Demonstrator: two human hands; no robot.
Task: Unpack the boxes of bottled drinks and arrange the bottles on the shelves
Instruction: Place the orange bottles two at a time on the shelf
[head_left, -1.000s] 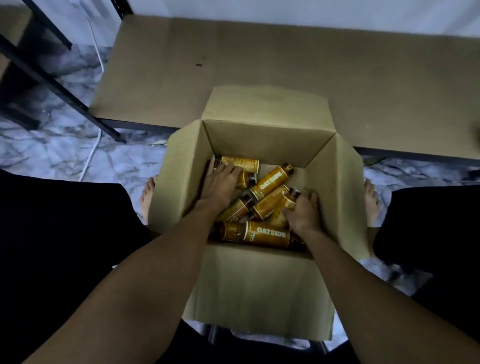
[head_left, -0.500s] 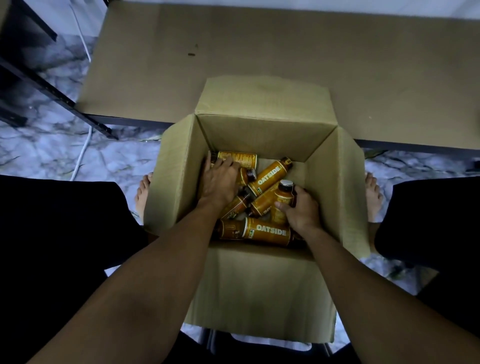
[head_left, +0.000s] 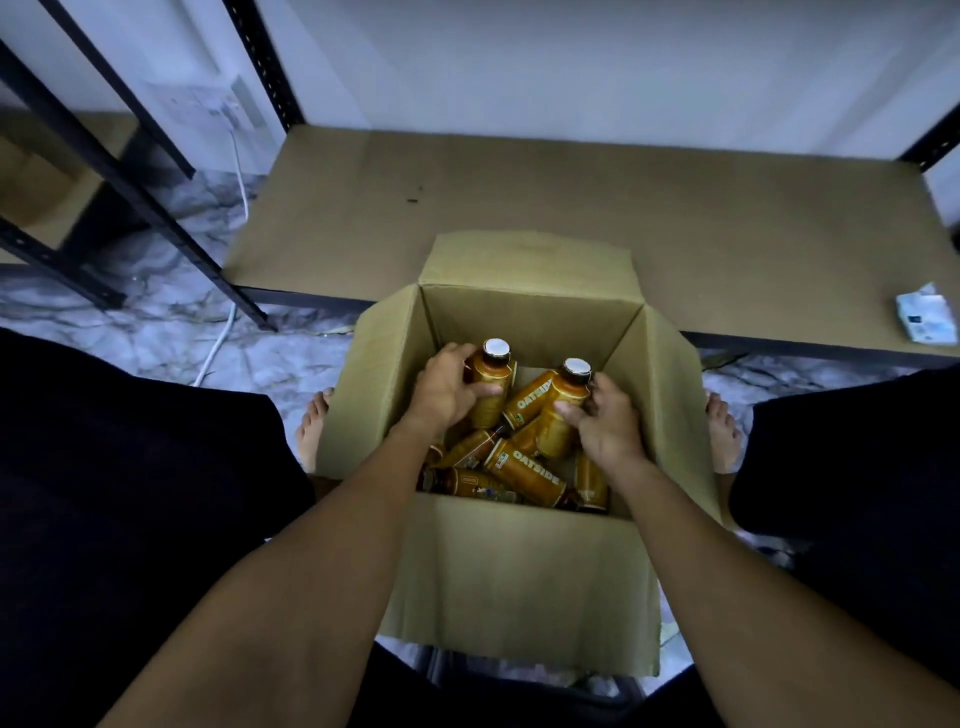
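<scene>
Fingers (head_left: 453, 354) of the left hand (head_left: 447, 392) are gripping an upright Oatside bottle (head_left: 497, 370) round its upper body in the back left of the open cardboard box (head_left: 519, 571). The right hand (head_left: 609, 423) is clasping a second bottle (head_left: 555, 435) just below its shoulder, right of frame centre, thumb (head_left: 569, 410) across the front. Both bottles are sitting inside the box, above the loose bottles (head_left: 524, 470) lying jumbled on its floor. They are looking like rigid, full plastic bottles, so probably moderately heavy and not fragile. The glossy sleeve is likely making them a bit slippery, so mid-body or just under the shoulder seems the safest place to hold, not the cap. Each is showing an orange-brown label, white OATSIDE lettering, a dark neck and a pale round cap. The brown shelf board (head_left: 571, 208) is lying just behind the box, upper centre of frame.
</scene>
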